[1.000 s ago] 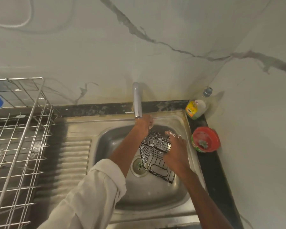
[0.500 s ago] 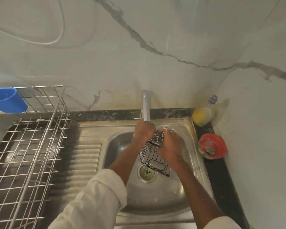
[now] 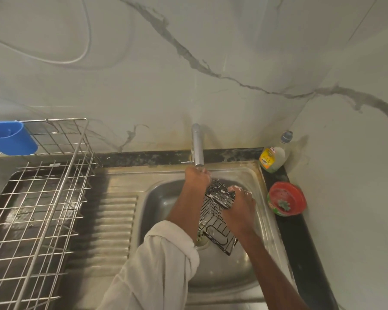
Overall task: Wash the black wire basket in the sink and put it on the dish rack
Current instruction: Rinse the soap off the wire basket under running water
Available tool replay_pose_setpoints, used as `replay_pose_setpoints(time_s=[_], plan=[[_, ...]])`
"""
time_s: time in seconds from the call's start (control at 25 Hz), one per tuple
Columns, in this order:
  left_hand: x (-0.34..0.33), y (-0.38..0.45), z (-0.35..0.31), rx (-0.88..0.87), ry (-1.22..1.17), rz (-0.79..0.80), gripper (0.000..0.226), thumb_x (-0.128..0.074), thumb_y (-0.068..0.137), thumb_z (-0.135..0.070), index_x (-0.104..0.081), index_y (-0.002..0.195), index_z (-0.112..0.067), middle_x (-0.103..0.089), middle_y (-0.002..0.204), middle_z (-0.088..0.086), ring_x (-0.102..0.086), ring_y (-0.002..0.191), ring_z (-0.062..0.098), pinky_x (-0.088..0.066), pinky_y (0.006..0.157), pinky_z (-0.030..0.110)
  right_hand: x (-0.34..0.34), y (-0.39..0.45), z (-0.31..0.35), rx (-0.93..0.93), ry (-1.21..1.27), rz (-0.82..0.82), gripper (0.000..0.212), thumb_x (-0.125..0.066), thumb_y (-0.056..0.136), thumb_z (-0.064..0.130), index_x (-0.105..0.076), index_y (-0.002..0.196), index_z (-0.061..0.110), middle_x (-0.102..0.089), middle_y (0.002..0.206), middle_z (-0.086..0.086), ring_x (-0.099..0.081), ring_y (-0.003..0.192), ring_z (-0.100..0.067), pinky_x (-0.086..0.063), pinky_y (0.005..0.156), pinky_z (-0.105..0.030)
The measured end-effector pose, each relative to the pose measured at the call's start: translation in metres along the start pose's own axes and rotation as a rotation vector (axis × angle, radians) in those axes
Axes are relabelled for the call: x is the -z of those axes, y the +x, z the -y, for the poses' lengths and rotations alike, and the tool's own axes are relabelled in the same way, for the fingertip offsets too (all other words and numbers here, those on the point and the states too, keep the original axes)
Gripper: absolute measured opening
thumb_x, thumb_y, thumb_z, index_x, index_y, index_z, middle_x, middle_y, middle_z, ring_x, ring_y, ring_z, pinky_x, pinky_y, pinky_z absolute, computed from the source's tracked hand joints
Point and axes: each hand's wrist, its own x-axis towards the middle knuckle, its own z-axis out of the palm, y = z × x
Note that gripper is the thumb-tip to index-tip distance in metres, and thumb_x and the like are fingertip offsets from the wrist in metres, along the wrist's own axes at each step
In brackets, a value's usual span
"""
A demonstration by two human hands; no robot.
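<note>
The black wire basket (image 3: 215, 222) is tilted up in the steel sink (image 3: 164, 204), streaked with white foam at its upper end. My left hand (image 3: 196, 179) is curled at the basket's top left corner, directly under the tap spout (image 3: 197, 146); its fingertips are hidden. My right hand (image 3: 239, 205) grips the basket's upper right side, with foam on its fingers. The basket's lower end hangs over the drain (image 3: 202, 237). The wire dish rack (image 3: 43, 198) stands to the left of the sink.
A blue plastic holder (image 3: 9, 137) hangs on the rack's far left corner. A dish-soap bottle (image 3: 273, 157) and a red tub (image 3: 287, 201) with a scrubber in it sit on the dark ledge right of the sink. The ribbed drainboard (image 3: 114, 220) lies between sink and rack.
Both hands have lifted the basket's upper end closer to the tap. My right hand has slid up along the basket's side. The view has shifted to take in more of the rack.
</note>
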Motion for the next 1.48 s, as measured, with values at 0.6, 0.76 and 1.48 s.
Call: replay_pose_setpoints(time_s=[0.6,0.76,1.48], plan=[[0.084,-0.062,-0.047,-0.440,0.625,-0.461,0.036,-0.049,0.109,-0.014,-0.055,0.144,-0.008,-0.068,0.111,0.005,-0.058,0.079,0.008,-0.049,0.067,0.020,-0.022,0.032,0.062,0.405,0.109,0.296,0.064,-0.078,0.078,0.000,-0.059,0.135,0.024,-0.053,0.140,0.002,-0.042,0.134,-0.016,-0.041,0.108,-0.030],[0.092,-0.083,-0.040,-0.631,0.834,-0.214,0.028,-0.056,0.108,-0.018,-0.068,0.130,-0.007,-0.073,0.123,0.008,-0.065,0.093,0.013,-0.048,0.079,0.022,-0.029,0.031,0.062,0.349,0.174,0.215,0.067,-0.077,0.078,-0.007,-0.062,0.126,0.036,-0.045,0.137,0.021,-0.040,0.133,-0.002,-0.038,0.097,-0.003],[0.145,-0.089,0.018,-0.850,1.430,-0.203,0.078,-0.047,0.094,0.010,-0.035,0.166,-0.020,-0.062,0.152,0.011,-0.059,0.139,0.029,-0.051,0.111,0.045,-0.007,0.023,0.069,0.173,0.319,0.411,0.045,-0.069,0.086,0.008,-0.070,0.120,0.039,-0.060,0.125,0.019,-0.056,0.117,-0.009,-0.047,0.104,-0.038]])
